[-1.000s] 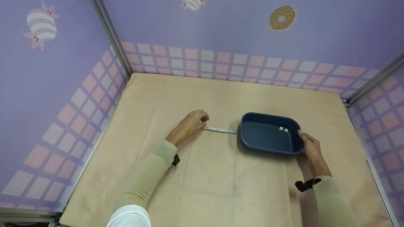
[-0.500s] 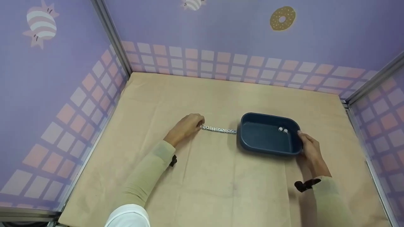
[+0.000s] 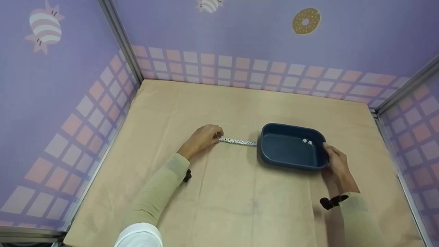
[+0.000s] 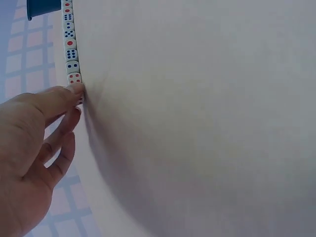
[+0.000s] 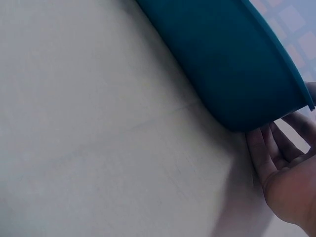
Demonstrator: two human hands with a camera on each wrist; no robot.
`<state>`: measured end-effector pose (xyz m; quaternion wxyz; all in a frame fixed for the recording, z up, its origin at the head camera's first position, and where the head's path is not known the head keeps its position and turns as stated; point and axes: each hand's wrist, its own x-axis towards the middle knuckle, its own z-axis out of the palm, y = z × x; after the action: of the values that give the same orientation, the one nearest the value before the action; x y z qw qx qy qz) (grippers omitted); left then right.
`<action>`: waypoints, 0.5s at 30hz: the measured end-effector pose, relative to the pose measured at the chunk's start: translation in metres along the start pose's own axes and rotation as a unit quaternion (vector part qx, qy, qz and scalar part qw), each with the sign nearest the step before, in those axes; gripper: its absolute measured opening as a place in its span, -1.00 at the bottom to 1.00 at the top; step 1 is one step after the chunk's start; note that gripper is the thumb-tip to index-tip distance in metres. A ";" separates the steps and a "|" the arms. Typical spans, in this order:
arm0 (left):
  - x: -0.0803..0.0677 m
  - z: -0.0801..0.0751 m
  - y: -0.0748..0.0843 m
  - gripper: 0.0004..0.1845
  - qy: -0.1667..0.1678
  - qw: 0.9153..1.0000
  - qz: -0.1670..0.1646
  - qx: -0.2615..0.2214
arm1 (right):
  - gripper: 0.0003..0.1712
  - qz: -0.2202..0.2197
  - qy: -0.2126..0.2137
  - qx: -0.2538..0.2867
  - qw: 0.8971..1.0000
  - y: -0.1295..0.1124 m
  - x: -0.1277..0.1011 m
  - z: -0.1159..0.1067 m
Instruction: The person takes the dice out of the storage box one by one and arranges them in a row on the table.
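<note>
Two dice (image 3: pixel 307 141) are seen lying side by side in the upper right part of the dark blue tray (image 3: pixel 274 160), which sits right of centre in the head view on the tan surface (image 3: pixel 240 199). A straight row of dice (image 3: pixel 238 141) is laid on the surface at frame centre, its right end just beside the tray's left wall. The left end of the row is touched by the left hand (image 3: pixel 202 139); in the left wrist view the fingers (image 4: pixel 66 94) are lightly bent, the tip of one resting against the last die, and whether that die is pinched cannot be told. The tray's right rim is held by the right hand (image 3: pixel 334 163), fingers curled against its outer wall
</note>
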<state>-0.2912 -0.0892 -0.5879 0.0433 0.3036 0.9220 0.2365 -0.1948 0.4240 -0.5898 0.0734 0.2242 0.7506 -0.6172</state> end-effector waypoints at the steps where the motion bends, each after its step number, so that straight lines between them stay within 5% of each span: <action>1: -0.001 0.000 -0.001 -0.80 0.002 1.000 -0.004 -0.004 | -0.08 -0.001 -0.002 0.001 1.000 0.000 0.001 0.000; 7: -0.002 -0.008 0.018 -0.51 0.025 0.999 0.001 -0.030 | -0.06 -0.005 -0.017 -0.002 1.000 0.001 -0.001 0.001; 15: 0.041 -0.005 0.106 -0.53 0.100 0.989 0.111 -0.001 | -0.07 0.003 -0.055 0.016 0.998 -0.010 0.001 -0.010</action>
<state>-0.2687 0.0072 -0.5315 -0.0749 0.3788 0.8821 0.2698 -0.1986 0.4328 -0.5787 0.1124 0.1932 0.7350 -0.6402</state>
